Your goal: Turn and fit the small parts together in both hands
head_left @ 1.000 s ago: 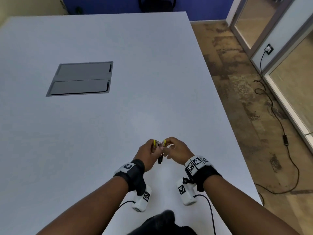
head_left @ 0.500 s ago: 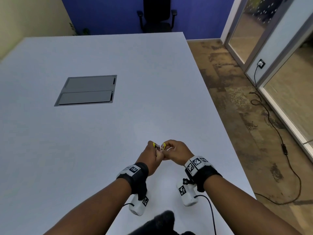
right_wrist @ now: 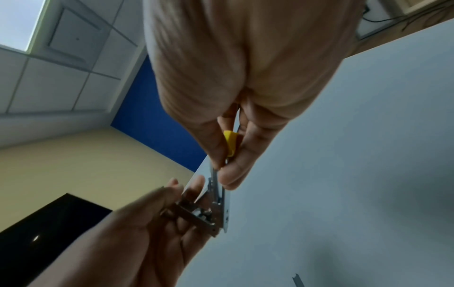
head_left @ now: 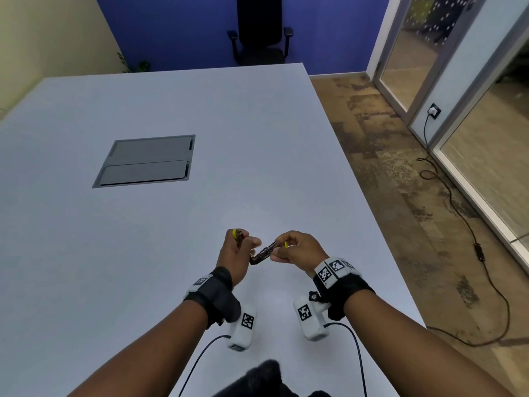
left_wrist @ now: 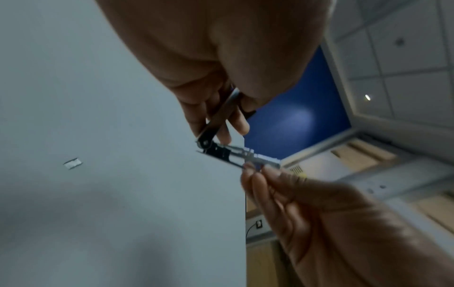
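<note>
The wide pale-grey worktop (head_left: 160,253) lies below both my hands, so anything dropped lands close. My left hand (head_left: 236,257) pinches one arm of the small hinged metal stapler with yellow tips (head_left: 262,254), my right hand (head_left: 297,249) pinches the other, splaying it open between them, just above the worktop.
</note>
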The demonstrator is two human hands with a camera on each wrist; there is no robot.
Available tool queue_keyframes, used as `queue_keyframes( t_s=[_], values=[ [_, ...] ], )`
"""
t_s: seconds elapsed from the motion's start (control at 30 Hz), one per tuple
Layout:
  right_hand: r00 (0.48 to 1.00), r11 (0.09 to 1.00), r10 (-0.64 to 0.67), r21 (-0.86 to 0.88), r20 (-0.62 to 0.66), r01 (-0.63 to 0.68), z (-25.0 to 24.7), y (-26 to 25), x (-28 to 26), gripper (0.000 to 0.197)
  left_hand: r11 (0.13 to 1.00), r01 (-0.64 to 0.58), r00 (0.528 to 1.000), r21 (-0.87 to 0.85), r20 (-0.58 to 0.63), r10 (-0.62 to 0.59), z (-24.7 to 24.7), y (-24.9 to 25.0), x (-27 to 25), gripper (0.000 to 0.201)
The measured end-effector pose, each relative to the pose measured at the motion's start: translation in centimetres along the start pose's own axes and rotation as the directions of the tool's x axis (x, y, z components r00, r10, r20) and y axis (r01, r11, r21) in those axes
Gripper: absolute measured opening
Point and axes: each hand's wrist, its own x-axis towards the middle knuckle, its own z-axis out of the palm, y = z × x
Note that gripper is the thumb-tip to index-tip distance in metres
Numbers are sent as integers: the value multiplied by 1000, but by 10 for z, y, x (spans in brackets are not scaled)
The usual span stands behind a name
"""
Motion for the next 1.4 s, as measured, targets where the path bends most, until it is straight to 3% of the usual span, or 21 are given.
queue_keyframes(
  t_s=[0.17,0.3,0.37,0.47,0.6,0.73,0.8,1.1,1.4],
  values=[
    [992,984,115,145,-47,-107,-13,-2,1,18,978,97,994,-186,-31,-105,-1,0,0,13],
    [977,971,138,219,-165,-100,-21,-1,5,9,903,143,983,-406,-46,-176,-3,5,2,24],
    [972,957,135,278,-191,-78,-24,-3,6,19,887,149,979,-437,-62,-195,-4,5,3,26],
    [977,955,97,296,-190,-37,-27,-7,6,30,911,180,974,-371,-63,-217,-7,0,5,24],
    [987,965,36,260,-159,7,-28,-7,5,24,973,232,973,-8,2,-232,-11,-3,5,20],
    [995,970,4,241,-96,20,-25,-7,3,22,938,120,985,324,82,-155,-9,-1,2,5],
    [996,968,-13,250,-83,33,-24,-7,2,20,920,58,983,387,138,-120,-5,2,1,13],
    [995,960,-70,274,66,50,-18,-6,2,33,954,164,960,250,184,-213,14,19,3,46],
    [986,972,-108,221,125,78,-15,-8,5,36,970,173,975,172,108,-193,18,19,8,42]
  ],
)
